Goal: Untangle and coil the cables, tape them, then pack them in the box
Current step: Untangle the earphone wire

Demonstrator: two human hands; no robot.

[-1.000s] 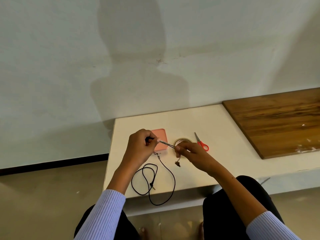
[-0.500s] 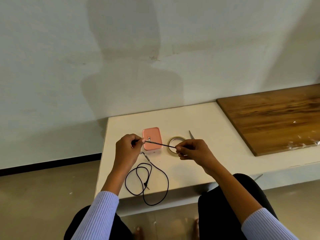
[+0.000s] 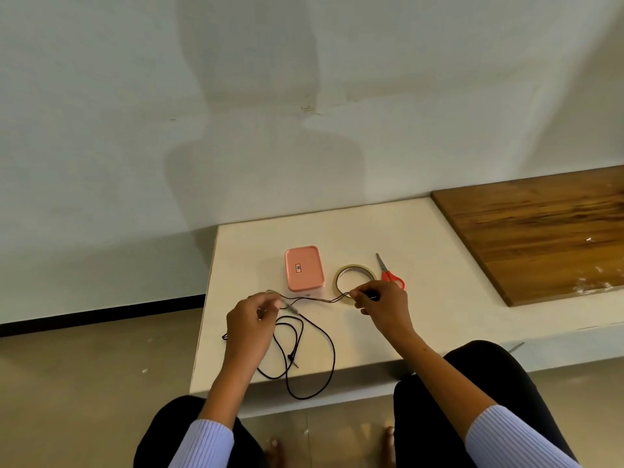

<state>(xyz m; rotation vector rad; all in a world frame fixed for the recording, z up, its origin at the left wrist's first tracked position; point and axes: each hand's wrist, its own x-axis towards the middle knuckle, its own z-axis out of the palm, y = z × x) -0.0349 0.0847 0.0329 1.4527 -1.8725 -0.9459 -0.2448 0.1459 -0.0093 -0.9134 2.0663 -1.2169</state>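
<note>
While the thin black cable point(image 3: 305, 349) lies in loose loops on the white bench point(image 3: 422, 238), one loop hangs over the front edge. The left hand point(image 3: 251, 319) pinches one strand; the right hand point(image 3: 380, 304) pinches the other end, partly hiding the clear tape roll point(image 3: 354, 269) and red-handled scissors point(image 3: 388, 270). The pink closed box point(image 3: 304, 267) stands behind the strand between them

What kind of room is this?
Probably a plain room at home or a simple workspace: a bare white wall, a low white ledge used as a table, and a wooden board.
</note>
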